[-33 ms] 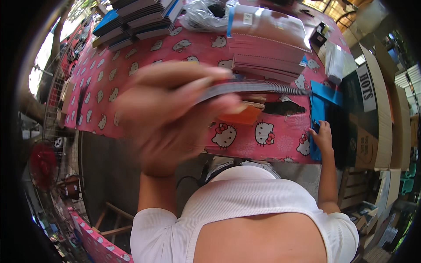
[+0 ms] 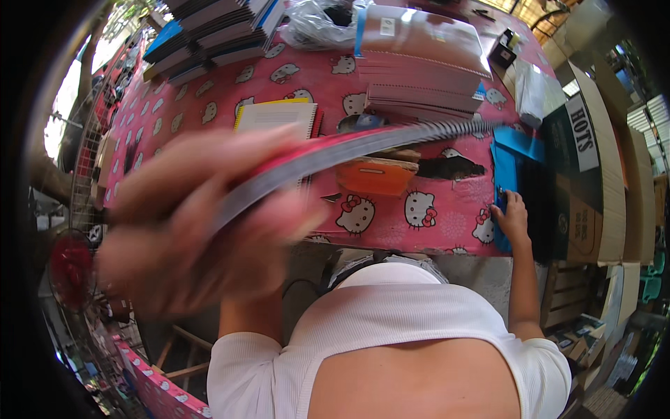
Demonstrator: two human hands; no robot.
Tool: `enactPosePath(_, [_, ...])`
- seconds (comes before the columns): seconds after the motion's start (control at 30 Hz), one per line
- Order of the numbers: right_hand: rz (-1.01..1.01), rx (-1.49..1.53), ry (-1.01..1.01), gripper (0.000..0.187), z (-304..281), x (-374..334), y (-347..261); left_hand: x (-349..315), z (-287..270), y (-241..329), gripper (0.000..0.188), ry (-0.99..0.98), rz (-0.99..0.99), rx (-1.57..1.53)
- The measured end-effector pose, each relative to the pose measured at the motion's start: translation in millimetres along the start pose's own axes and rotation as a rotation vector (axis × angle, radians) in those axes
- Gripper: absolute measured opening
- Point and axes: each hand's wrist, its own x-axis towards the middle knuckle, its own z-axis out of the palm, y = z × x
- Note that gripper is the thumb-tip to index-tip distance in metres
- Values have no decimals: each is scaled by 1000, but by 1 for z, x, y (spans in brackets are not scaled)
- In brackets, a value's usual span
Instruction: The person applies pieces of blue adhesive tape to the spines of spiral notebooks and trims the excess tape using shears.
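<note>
My left hand (image 2: 164,223), large and blurred close to the camera, is closed around a thin notebook (image 2: 314,155) with a red cover, seen edge-on and raised above the table. A dark binding coil (image 2: 457,130) stretches from its far end toward the right. My right hand (image 2: 515,218) rests at the table's right edge, fingers curled by a blue flat piece (image 2: 518,150). A small dark item shows at its fingertips; I cannot make out what it is. Under the raised notebook lie an orange block (image 2: 377,178) and a spiral notebook (image 2: 276,117) with a lined page.
A pink patterned cloth (image 2: 447,227) covers the table. Stacks of notebooks stand at the far left (image 2: 223,31) and far middle (image 2: 422,70), with a clear plastic bag (image 2: 317,28) between them. An open cardboard box (image 2: 593,174) stands at the right, beside a plastic-wrapped bundle (image 2: 530,98).
My left hand has moved left and nearer with the notebook, showing more of its red edge and uncovering the lined notebook on the table. My right hand stays in place.
</note>
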Motion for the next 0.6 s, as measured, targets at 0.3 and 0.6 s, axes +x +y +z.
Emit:
enactPosePath(0.3, [-64, 235, -8, 46, -41, -35, -60, -105, 77, -1, 24, -404, -452, -88])
enactPosePath(0.6, [-639, 784, 60, 40, -123, -87, -193, -116, 89, 4, 20, -240, -532, -84])
